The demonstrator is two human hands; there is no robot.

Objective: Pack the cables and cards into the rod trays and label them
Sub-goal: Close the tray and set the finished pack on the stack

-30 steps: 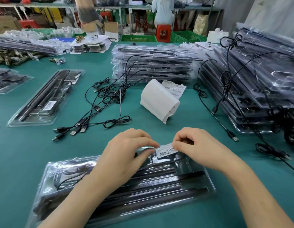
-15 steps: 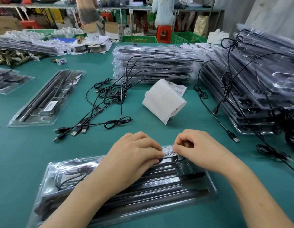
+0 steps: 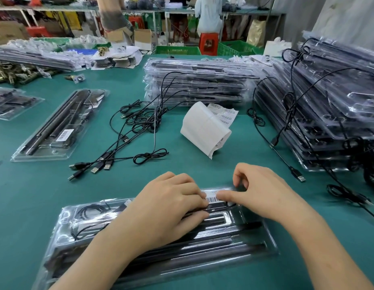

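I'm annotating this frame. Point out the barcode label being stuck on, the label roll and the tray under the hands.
barcode label [image 3: 211,199], head view, on its printed bars
label roll [image 3: 203,128], head view, on its white outer curve
tray [image 3: 265,235], head view, on clear plastic near its right end

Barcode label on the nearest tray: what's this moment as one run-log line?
step: labelling | barcode label: on near rod tray | left hand: fingers press it | right hand: thumb presses it
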